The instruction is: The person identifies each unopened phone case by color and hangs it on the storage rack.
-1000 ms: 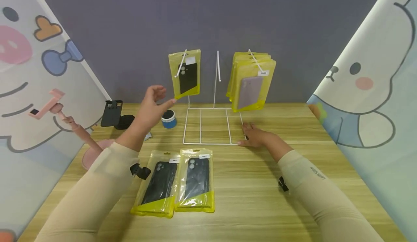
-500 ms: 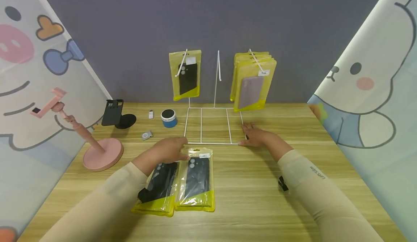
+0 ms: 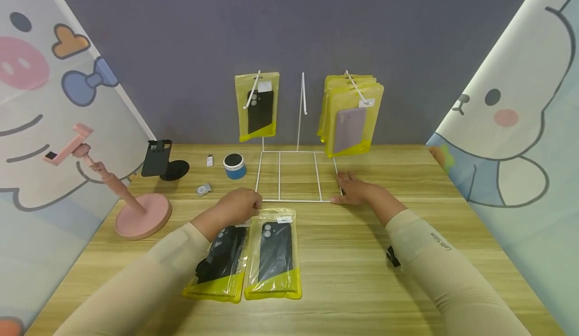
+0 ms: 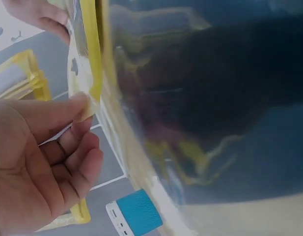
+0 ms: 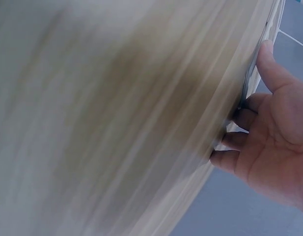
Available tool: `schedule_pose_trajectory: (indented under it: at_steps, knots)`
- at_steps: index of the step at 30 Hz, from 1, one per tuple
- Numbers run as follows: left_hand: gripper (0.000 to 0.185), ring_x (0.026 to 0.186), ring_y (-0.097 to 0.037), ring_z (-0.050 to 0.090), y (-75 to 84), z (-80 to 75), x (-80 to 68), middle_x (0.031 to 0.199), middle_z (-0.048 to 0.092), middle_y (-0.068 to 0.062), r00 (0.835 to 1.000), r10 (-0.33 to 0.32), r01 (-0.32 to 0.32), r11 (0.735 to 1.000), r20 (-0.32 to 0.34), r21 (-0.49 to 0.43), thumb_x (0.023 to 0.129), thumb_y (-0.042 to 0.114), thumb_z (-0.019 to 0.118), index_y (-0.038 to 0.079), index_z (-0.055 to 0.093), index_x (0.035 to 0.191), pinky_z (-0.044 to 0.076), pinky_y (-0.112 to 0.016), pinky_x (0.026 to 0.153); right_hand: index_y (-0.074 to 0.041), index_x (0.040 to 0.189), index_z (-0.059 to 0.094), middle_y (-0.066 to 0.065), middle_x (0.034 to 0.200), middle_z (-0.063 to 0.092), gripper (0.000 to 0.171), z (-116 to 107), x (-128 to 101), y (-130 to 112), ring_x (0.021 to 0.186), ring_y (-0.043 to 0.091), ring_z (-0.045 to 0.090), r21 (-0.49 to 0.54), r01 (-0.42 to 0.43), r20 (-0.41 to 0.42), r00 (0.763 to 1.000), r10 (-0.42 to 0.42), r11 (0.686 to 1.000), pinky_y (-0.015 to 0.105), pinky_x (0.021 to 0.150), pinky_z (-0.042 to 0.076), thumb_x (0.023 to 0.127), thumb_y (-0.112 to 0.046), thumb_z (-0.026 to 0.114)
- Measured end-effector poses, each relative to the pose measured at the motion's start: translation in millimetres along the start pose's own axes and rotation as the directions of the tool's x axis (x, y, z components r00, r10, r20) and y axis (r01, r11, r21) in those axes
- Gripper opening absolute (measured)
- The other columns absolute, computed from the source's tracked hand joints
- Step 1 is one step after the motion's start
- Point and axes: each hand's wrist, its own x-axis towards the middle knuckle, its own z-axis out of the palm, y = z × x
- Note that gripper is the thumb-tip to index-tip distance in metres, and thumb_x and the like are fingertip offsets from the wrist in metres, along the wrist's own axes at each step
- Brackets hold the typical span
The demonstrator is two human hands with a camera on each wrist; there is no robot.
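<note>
Two yellow-edged bags with dark phone cases lie side by side on the wooden table [image 3: 362, 275]. My left hand [image 3: 242, 206] is over the top edge of the left bag [image 3: 219, 268]. In the left wrist view its thumb and fingers [image 4: 72, 105] pinch that bag's yellow top strip [image 4: 95, 73]. The other bag [image 3: 273, 258] lies free beside it. My right hand [image 3: 355, 188] rests flat on the table against the right front corner of the white wire rack [image 3: 296, 175]. One bagged case [image 3: 257, 106] hangs on the rack's left hook and several [image 3: 350, 112] on its right hook.
A pink phone stand [image 3: 135, 210] and a black holder [image 3: 158, 159] stand at the left. A blue speaker [image 3: 234, 165], a small silver item [image 3: 204, 189] and a small white item [image 3: 209, 160] lie behind my left hand. Cartoon curtains flank the table.
My left hand came down from the hanging bag on the left hook to the left bag on the table and took its top edge. The right hand has stayed put.
</note>
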Motion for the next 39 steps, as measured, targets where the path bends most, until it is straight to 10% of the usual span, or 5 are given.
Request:
schedule_pose_trajectory:
  at_steps: [7, 13, 16, 32, 39]
  knots:
    - [0.009, 0.069, -0.014, 0.049, -3.4, -26.2, -4.8, 0.083, 0.057, 0.003, 0.995, 0.047, -0.066, 0.966, -0.083, -0.249, 0.1, 0.022, 0.057, 0.019, 0.062, 0.093, 0.044, -0.032, 0.065, 0.007, 0.154, 0.005, 0.028, 0.161, -0.001, 0.092, 2.3, 0.7, 0.8, 0.146, 0.051, -0.005, 0.008, 0.0, 0.008, 1.0, 0.0, 1.0, 0.065, 0.118, 0.012, 0.099, -0.054, 0.048]
    - [0.017, 0.067, -0.022, 0.046, 0.5, -59.7, -14.8, 0.08, 0.053, -0.006, 0.983, 0.009, -0.116, 0.804, -0.183, -0.584, 0.102, 0.03, 0.055, 0.014, 0.058, 0.106, 0.045, -0.034, 0.063, 0.007, 0.155, 0.004, 0.027, 0.161, -0.002, 0.094, 3.6, 2.2, 4.0, 0.147, 0.05, -0.006, -0.004, -0.01, 0.007, 1.0, 0.011, 1.0, 0.064, 0.119, 0.012, 0.099, -0.056, 0.046]
    - [0.019, 0.068, -0.024, 0.049, 5.4, -76.8, -21.8, 0.074, 0.053, -0.011, 0.971, -0.044, -0.114, 0.775, -0.233, -0.621, 0.101, 0.03, 0.056, 0.013, 0.057, 0.11, 0.049, -0.035, 0.067, 0.006, 0.155, 0.004, 0.027, 0.162, -0.001, 0.094, 3.4, 2.2, 4.6, 0.147, 0.05, -0.006, -0.002, -0.017, 0.005, 1.0, 0.017, 1.0, 0.064, 0.119, 0.011, 0.099, -0.056, 0.046]
    - [0.029, 0.073, -0.024, 0.059, 12.1, -157.6, -38.1, 0.064, 0.049, -0.01, 0.815, -0.26, -0.028, 0.875, -0.519, -0.483, 0.099, 0.045, 0.052, 0.021, 0.059, 0.113, 0.052, -0.037, 0.072, 0.007, 0.155, 0.006, 0.027, 0.162, -0.002, 0.094, 1.7, 1.3, 3.3, 0.146, 0.051, -0.005, -0.007, -0.004, 0.008, 1.0, 0.004, 1.0, 0.065, 0.118, 0.012, 0.099, -0.057, 0.047]
    - [0.031, 0.071, -0.023, 0.055, 10.1, -167.0, -23.1, 0.066, 0.048, -0.004, 0.792, -0.305, 0.013, 0.874, -0.529, -0.485, 0.099, 0.047, 0.051, 0.021, 0.058, 0.116, 0.043, -0.037, 0.058, 0.007, 0.155, 0.005, 0.027, 0.161, -0.002, 0.093, 2.7, 0.4, 2.0, 0.146, 0.051, -0.005, 0.008, -0.006, -0.001, 1.0, 0.006, 1.0, 0.065, 0.119, 0.011, 0.099, -0.054, 0.048]
